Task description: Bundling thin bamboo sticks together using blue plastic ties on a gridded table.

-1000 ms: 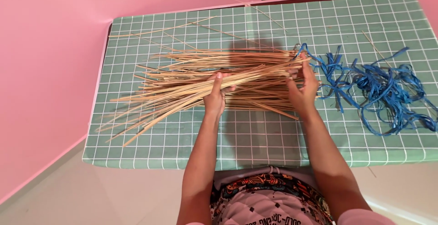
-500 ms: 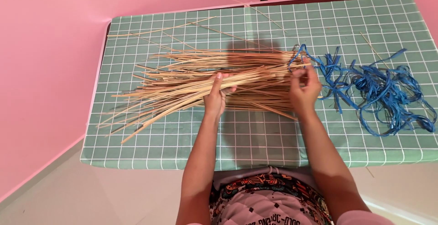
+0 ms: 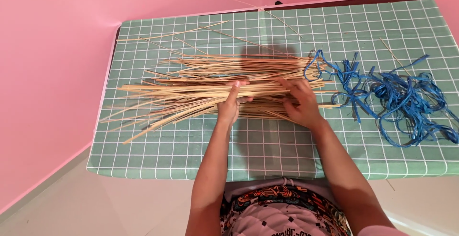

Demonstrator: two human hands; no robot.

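Note:
A long pile of thin tan reed strips point(image 3: 201, 85) lies across a table covered in a green checked cloth point(image 3: 267, 145). My left hand point(image 3: 230, 104) rests on the near side of the pile, fingers curled around a few strips. Flat on the strips a little to the right, my right hand point(image 3: 300, 103) has its fingers spread and pressing down. A blue strand loops around the right end of the bundle point(image 3: 315, 66).
A tangle of blue plastic strands point(image 3: 404, 99) lies on the right part of the table. A few loose strips point(image 3: 172, 34) lie toward the far edge. Pink walls point(image 3: 52, 64) stand to the left and behind. The floor is pale.
My right hand has come down from the bundle's right end and moved left onto the strips. The left hand stays about where it was.

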